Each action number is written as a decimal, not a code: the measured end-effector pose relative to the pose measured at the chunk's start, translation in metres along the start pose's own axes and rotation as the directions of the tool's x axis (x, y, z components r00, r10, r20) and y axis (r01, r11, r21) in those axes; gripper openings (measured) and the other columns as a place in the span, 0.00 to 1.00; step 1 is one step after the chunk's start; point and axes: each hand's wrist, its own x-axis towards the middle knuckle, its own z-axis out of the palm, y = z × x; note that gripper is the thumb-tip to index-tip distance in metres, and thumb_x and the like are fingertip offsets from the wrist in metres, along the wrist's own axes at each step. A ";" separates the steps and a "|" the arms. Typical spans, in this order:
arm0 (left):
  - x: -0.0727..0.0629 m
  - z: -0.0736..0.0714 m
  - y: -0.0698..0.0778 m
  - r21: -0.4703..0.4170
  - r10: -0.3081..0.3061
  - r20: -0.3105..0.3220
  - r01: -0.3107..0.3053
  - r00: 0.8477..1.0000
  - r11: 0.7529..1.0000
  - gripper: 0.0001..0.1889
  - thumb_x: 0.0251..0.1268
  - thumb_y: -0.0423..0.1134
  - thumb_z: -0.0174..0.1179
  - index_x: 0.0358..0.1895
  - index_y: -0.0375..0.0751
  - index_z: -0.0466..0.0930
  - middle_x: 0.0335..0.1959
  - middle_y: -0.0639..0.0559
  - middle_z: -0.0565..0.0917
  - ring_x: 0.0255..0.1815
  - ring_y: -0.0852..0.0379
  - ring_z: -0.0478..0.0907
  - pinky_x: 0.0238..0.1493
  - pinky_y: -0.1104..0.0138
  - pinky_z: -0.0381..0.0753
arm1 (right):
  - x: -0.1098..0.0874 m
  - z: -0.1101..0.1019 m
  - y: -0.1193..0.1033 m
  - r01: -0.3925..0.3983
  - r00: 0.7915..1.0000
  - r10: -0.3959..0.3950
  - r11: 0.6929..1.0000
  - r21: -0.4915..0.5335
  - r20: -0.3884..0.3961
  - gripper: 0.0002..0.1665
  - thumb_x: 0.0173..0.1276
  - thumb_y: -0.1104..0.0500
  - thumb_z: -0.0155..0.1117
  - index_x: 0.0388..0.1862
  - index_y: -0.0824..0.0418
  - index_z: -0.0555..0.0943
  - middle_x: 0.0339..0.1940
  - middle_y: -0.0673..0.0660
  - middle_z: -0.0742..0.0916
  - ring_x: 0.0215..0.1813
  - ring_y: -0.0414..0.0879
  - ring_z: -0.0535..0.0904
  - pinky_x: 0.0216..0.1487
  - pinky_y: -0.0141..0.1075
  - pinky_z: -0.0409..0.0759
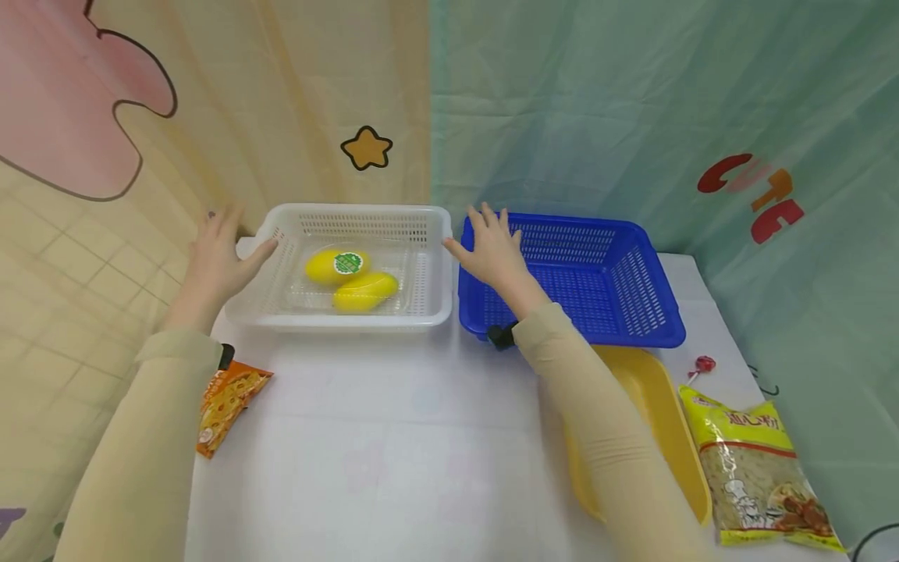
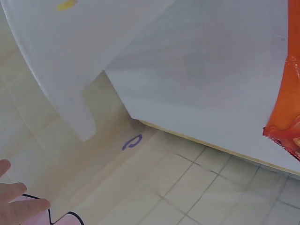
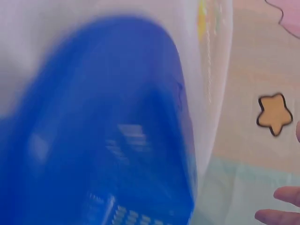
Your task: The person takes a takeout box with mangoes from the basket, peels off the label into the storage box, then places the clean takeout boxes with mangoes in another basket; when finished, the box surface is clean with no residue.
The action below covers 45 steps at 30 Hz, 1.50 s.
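Note:
A white plastic basket (image 1: 351, 321) stands at the back left of the table, holding a clear plastic tray with two yellow mangoes; one mango (image 1: 321, 267) bears a green-and-white sticker and the other mango (image 1: 367, 292) lies in front. My left hand (image 1: 219, 265) is at the basket's left end, fingers spread and thumb toward the rim. At the opposite end, my right hand (image 1: 495, 251) hovers over the left side of a blue basket (image 1: 618, 339), thumb pointing toward the white rim. Neither hand holds anything. In the wrist views only some fingertips show.
An orange snack packet (image 1: 228, 406) lies by my left forearm. Under my right forearm is a yellow tray (image 1: 681, 437). A red lollipop (image 1: 705, 364) and a yellow-topped food bag (image 1: 755, 476) lie at the right edge. Curtains (image 1: 562, 101) hang behind the table.

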 end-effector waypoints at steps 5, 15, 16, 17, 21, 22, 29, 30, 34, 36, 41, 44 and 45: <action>-0.008 0.003 -0.013 -0.017 -0.001 0.038 0.001 0.999 1.000 0.42 0.74 0.58 0.46 0.75 0.26 0.49 0.75 0.24 0.51 0.77 0.25 0.39 0.73 0.32 0.40 | -0.003 0.025 -0.022 0.064 0.998 -0.064 0.996 0.062 -0.011 0.45 0.72 0.36 0.53 0.78 0.60 0.58 0.78 0.63 0.63 0.79 0.60 0.56 0.75 0.61 0.59; -0.022 0.012 -0.035 -0.060 -0.071 0.107 0.077 0.992 0.995 0.39 0.77 0.55 0.44 0.76 0.26 0.48 0.75 0.24 0.53 0.75 0.24 0.47 0.73 0.34 0.47 | -0.008 0.056 -0.055 0.075 0.992 -0.097 0.968 0.241 0.082 0.41 0.73 0.40 0.55 0.77 0.59 0.59 0.77 0.61 0.67 0.76 0.56 0.65 0.75 0.49 0.65; -0.024 0.012 -0.036 -0.061 -0.080 0.112 0.087 0.991 0.994 0.39 0.77 0.55 0.43 0.76 0.27 0.49 0.74 0.24 0.53 0.74 0.23 0.47 0.72 0.34 0.48 | -0.008 0.059 -0.056 0.068 0.992 -0.094 0.964 0.258 0.088 0.41 0.73 0.40 0.55 0.77 0.58 0.60 0.77 0.61 0.67 0.76 0.55 0.64 0.75 0.49 0.64; -0.025 0.013 -0.037 -0.063 -0.086 0.115 0.094 0.990 0.994 0.38 0.77 0.55 0.43 0.76 0.27 0.49 0.74 0.23 0.54 0.73 0.23 0.50 0.71 0.34 0.50 | -0.009 0.062 -0.058 0.058 0.992 -0.087 0.960 0.273 0.096 0.41 0.73 0.41 0.56 0.77 0.59 0.60 0.76 0.61 0.67 0.76 0.55 0.64 0.75 0.49 0.64; -0.029 0.016 -0.039 -0.071 -0.099 0.110 0.107 0.989 0.992 0.35 0.77 0.52 0.43 0.74 0.26 0.53 0.71 0.21 0.60 0.67 0.23 0.61 0.65 0.34 0.62 | -0.009 0.073 -0.062 -0.002 0.991 -0.039 0.953 0.302 0.127 0.41 0.73 0.43 0.56 0.77 0.61 0.60 0.76 0.62 0.68 0.77 0.56 0.63 0.77 0.48 0.62; -0.029 0.017 -0.039 -0.073 -0.103 0.103 0.111 0.989 0.991 0.34 0.77 0.51 0.43 0.74 0.27 0.55 0.70 0.22 0.62 0.65 0.24 0.65 0.63 0.35 0.65 | -0.009 0.075 -0.062 -0.019 0.991 -0.023 0.952 0.306 0.134 0.41 0.73 0.43 0.56 0.77 0.62 0.59 0.76 0.63 0.67 0.77 0.56 0.63 0.77 0.48 0.62; -0.031 0.023 -0.043 -0.148 -0.149 0.048 0.155 0.988 0.977 0.28 0.76 0.42 0.44 0.71 0.26 0.62 0.65 0.24 0.70 0.61 0.27 0.72 0.59 0.40 0.72 | -0.008 0.083 -0.066 -0.121 0.985 0.067 0.922 0.367 0.157 0.43 0.73 0.44 0.57 0.77 0.63 0.57 0.75 0.65 0.68 0.75 0.57 0.65 0.75 0.49 0.64; -0.032 0.023 -0.044 -0.161 -0.156 0.044 0.161 0.987 0.974 0.27 0.76 0.41 0.45 0.70 0.26 0.62 0.64 0.23 0.70 0.61 0.26 0.72 0.59 0.40 0.72 | -0.007 0.084 -0.067 -0.134 0.984 0.078 0.917 0.377 0.161 0.43 0.73 0.44 0.57 0.77 0.63 0.56 0.75 0.66 0.68 0.75 0.57 0.65 0.75 0.49 0.65; -0.033 0.023 -0.046 -0.178 -0.179 0.037 0.182 0.983 0.967 0.26 0.76 0.39 0.46 0.70 0.26 0.64 0.62 0.21 0.71 0.60 0.26 0.72 0.60 0.40 0.72 | -0.005 0.088 -0.070 -0.175 0.978 0.112 0.900 0.399 0.176 0.44 0.73 0.45 0.57 0.77 0.65 0.55 0.74 0.67 0.68 0.74 0.58 0.66 0.75 0.49 0.65; -0.032 0.023 -0.046 -0.181 -0.189 0.043 0.194 0.981 0.964 0.26 0.76 0.39 0.47 0.70 0.26 0.64 0.62 0.21 0.71 0.60 0.26 0.72 0.59 0.41 0.73 | -0.003 0.089 -0.071 -0.184 0.977 0.120 0.899 0.398 0.179 0.43 0.73 0.46 0.57 0.77 0.66 0.55 0.73 0.67 0.69 0.74 0.58 0.67 0.75 0.49 0.65; -0.031 0.021 -0.045 -0.198 -0.218 0.080 0.230 0.973 0.953 0.27 0.76 0.40 0.48 0.71 0.28 0.63 0.61 0.22 0.72 0.60 0.30 0.71 0.48 0.56 0.76 | 0.001 0.094 -0.074 -0.209 0.973 0.153 0.903 0.377 0.172 0.43 0.72 0.49 0.59 0.77 0.66 0.55 0.72 0.69 0.71 0.71 0.58 0.70 0.74 0.48 0.67; -0.031 0.020 -0.044 -0.201 -0.233 0.093 0.248 0.968 0.948 0.27 0.75 0.41 0.49 0.71 0.29 0.63 0.60 0.24 0.72 0.58 0.32 0.71 0.41 0.69 0.71 | 0.002 0.095 -0.076 -0.228 0.970 0.176 0.900 0.371 0.170 0.43 0.72 0.51 0.60 0.77 0.66 0.54 0.71 0.69 0.71 0.69 0.58 0.71 0.72 0.48 0.69; -0.031 0.020 -0.043 -0.207 -0.239 0.093 0.254 0.967 0.945 0.27 0.75 0.41 0.49 0.71 0.29 0.63 0.60 0.24 0.72 0.57 0.33 0.71 0.39 0.71 0.70 | 0.003 0.096 -0.076 -0.233 0.969 0.181 0.899 0.371 0.170 0.43 0.72 0.51 0.60 0.77 0.66 0.53 0.70 0.69 0.72 0.68 0.58 0.72 0.72 0.48 0.70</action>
